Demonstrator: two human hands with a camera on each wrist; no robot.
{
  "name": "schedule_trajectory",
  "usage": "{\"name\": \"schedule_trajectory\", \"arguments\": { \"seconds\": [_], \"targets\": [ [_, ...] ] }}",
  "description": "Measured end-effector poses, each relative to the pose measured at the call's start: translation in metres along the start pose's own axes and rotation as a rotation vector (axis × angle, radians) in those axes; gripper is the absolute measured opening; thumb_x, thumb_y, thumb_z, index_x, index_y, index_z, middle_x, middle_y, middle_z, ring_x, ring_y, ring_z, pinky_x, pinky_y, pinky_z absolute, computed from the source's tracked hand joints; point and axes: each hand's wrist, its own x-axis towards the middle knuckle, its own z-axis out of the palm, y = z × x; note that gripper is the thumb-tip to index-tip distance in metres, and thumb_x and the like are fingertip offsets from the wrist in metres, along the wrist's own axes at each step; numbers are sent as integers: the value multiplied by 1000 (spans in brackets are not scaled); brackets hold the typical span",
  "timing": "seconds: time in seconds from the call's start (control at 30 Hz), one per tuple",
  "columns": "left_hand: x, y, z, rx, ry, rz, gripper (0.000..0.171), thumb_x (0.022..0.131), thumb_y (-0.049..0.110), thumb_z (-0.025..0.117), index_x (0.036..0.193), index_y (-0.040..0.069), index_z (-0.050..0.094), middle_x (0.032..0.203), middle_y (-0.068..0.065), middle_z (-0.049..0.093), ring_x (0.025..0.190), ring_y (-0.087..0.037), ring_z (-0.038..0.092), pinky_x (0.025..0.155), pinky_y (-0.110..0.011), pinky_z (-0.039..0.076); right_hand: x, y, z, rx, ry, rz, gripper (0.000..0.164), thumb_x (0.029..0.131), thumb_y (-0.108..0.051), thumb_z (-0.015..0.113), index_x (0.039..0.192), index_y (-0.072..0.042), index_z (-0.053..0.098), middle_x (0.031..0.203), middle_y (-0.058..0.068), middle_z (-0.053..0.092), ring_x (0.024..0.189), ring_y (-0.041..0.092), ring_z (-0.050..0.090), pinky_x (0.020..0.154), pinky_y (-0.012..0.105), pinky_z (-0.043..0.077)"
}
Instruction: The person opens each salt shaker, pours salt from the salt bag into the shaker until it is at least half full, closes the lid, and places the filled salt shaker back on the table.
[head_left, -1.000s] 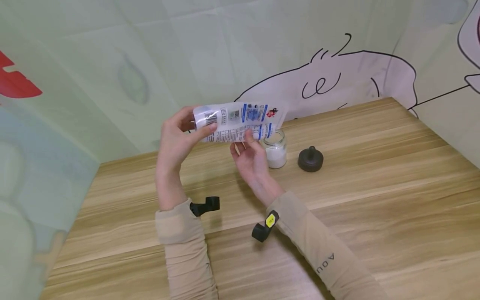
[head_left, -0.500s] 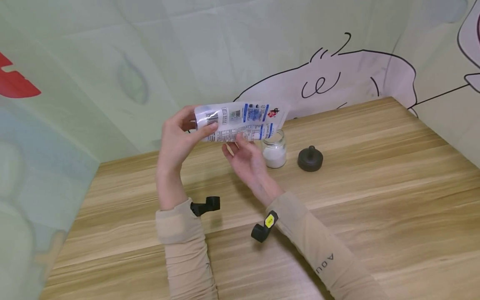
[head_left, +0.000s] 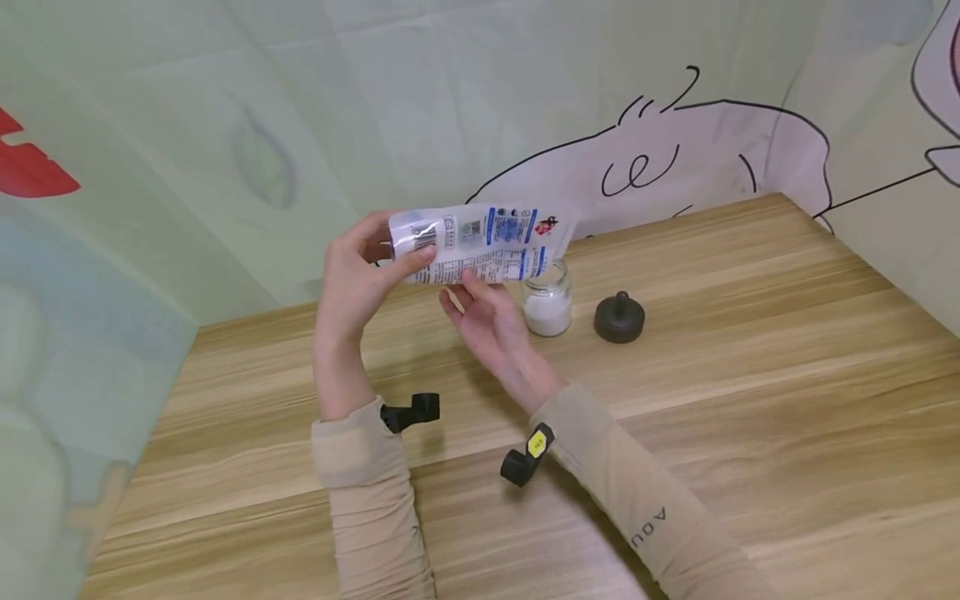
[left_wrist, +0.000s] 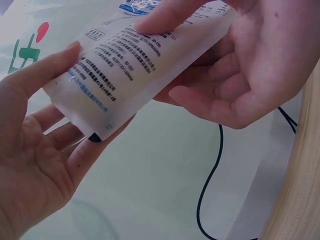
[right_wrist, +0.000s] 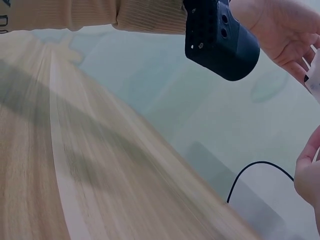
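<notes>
A white plastic bag with blue and black print [head_left: 457,237] is held sideways above the table, its right end tilted over the mouth of a glass jar [head_left: 547,312]. White grains or powder partly fill the jar. My left hand [head_left: 352,279] grips the bag's left end, thumb on the near face. My right hand [head_left: 498,325] holds the lower edge near the middle. In the left wrist view, the right thumb lies across the print of the bag [left_wrist: 120,75], with the other fingers curled behind and below. The right wrist view catches only a corner of the bag [right_wrist: 315,82].
A dark round lid with a knob [head_left: 620,318] lies right of the jar. The wood-grain table [head_left: 712,400] meets a printed wall cloth [head_left: 360,108] at the back. A black wrist camera [head_left: 517,467] juts from the right sleeve, another [head_left: 423,407] from the left.
My right hand has slid left along the bag's lower edge, away from the jar. The left hand, bag, jar and lid have stayed nearly where they were.
</notes>
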Motion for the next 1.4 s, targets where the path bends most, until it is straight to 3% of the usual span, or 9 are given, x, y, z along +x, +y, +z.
{"name": "schedule_trajectory", "arguments": {
  "seconds": [0.93, 1.4],
  "targets": [
    [-1, 1, 1, -20, -25, -21, 43, 78, 20, 79, 118, 11, 66, 105, -4, 69, 87, -16, 63, 67, -22, 52, 0, 2, -3, -8, 38, -38, 47, 68, -15, 78, 111, -26, 63, 103, -8, 69, 94, 8, 62, 93, 25, 44],
    [-1, 0, 1, -24, -22, -17, 42, 79, 20, 78, 119, 12, 65, 105, -3, 69, 89, -15, 61, 69, -22, 51, 1, 2, -1, 22, 43, -38, 49, 66, -18, 81, 111, -26, 64, 106, -7, 67, 101, 10, 59, 101, 27, 40]
  ]
}}
